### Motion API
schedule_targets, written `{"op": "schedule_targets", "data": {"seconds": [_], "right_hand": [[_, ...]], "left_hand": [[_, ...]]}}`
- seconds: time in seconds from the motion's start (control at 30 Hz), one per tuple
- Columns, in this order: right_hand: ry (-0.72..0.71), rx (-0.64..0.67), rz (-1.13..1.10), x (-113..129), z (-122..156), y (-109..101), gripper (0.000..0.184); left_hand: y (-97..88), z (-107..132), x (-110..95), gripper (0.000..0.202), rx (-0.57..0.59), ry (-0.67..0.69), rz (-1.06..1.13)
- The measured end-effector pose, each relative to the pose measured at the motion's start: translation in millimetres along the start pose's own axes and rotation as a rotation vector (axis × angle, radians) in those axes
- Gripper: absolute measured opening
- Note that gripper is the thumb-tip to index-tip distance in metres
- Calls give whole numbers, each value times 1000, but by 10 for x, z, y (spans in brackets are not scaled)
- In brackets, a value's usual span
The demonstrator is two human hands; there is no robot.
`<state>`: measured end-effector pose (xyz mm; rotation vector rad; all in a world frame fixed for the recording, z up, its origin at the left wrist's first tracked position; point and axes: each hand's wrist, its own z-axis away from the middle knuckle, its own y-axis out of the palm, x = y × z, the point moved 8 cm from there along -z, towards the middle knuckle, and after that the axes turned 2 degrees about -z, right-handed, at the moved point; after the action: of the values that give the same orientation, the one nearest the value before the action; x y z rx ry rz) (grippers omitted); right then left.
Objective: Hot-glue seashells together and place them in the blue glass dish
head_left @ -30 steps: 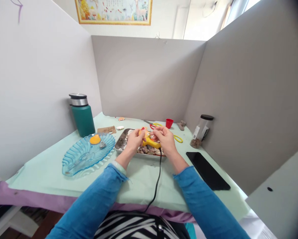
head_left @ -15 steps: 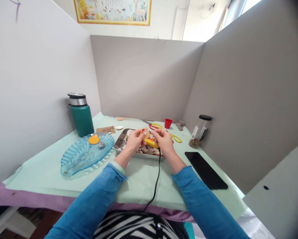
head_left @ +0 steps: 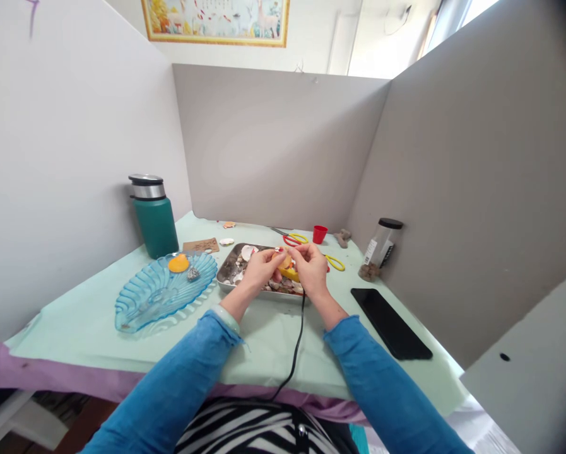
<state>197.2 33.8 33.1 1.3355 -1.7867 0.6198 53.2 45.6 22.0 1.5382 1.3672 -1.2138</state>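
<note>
My left hand [head_left: 262, 268] pinches a pale orange shell [head_left: 285, 260] over the tray, with a small red and white bit [head_left: 279, 250] at its upper edge. Against the shell's right side come the closed fingertips of my right hand [head_left: 312, 270]; whatever they grip is too small to make out. A yellow corded tool, which looks like a hot glue gun [head_left: 291, 275], lies below the fingers, partly hidden by them. Its black cord [head_left: 300, 340] runs down to the table's front edge. Under both hands sits a metal tray [head_left: 222, 272] of mixed shells and small stones.
To the left are a blue glass dish [head_left: 145, 306] with an orange shell [head_left: 178, 263] and a green bottle [head_left: 154, 227]. Scissors [head_left: 296, 239] and a red cup [head_left: 319, 234] stand behind. A jar [head_left: 380, 250] and black phone [head_left: 390, 323] are on the right.
My hands have come closer together, the left moving slightly right. The right fingertips now meet the shell's edge, and more of the tray's left side shows.
</note>
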Motion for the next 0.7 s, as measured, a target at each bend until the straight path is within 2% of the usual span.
{"op": "schedule_targets", "data": {"seconds": [0.13,0.37,0.53,0.7], "right_hand": [[-7,34,27,-11,1,26,28],[29,82,-62,-49,-11,59,31],[4,113,62,-38,-17,52,31],[-48,73,135,47,4,19,32]], "left_hand": [[-19,2,0,35,-20,26,8],[-25,-13,8,30,-30,3,34],[-28,-39,32,30,-26,20,23],[-6,-39,21,31,20,77,1]]}}
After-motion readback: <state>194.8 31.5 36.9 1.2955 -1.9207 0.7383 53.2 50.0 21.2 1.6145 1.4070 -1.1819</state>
